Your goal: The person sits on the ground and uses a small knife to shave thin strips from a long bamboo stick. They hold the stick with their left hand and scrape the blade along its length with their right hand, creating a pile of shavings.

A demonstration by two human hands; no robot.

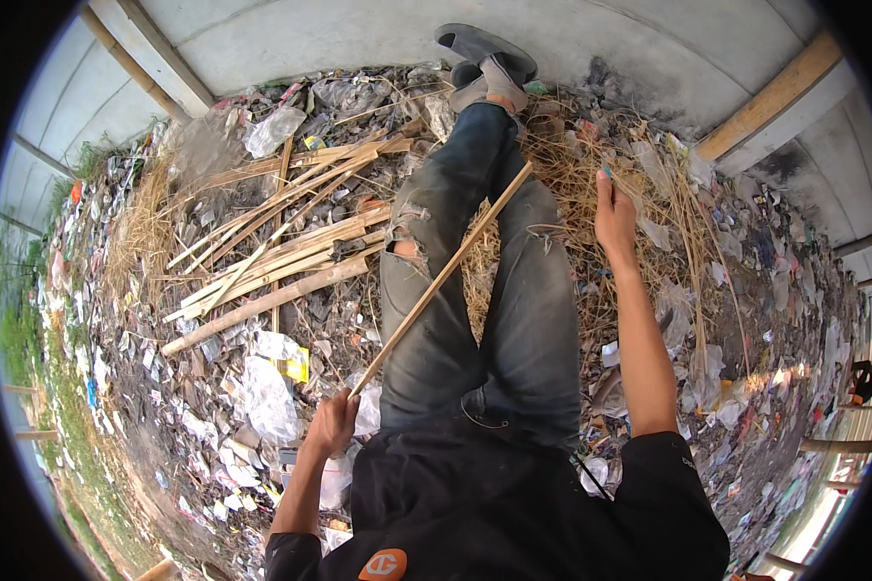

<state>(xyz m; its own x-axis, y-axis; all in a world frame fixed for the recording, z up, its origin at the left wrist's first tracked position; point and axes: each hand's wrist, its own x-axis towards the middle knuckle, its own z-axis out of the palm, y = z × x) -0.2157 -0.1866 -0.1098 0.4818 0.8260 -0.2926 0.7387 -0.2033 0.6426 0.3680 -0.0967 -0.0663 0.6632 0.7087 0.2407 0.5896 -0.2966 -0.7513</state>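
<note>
Having a pile of pale strips point(281, 261) on littered ground point(189, 397) at left, clamping the fingers of the left hand point(332, 423) round the lower end of a long strip point(443, 277). Slanting that strip up rightward across the jeans point(528, 329). Holding the right hand point(616, 221) over dry straw point(683, 223), fingers curled; cannot tell whether around anything.

Crumpled plastic bags point(267, 399) litter the dirt ground point(150, 436). Split bamboo strips point(286, 258) and dry straw point(148, 230) lie across it.
</note>
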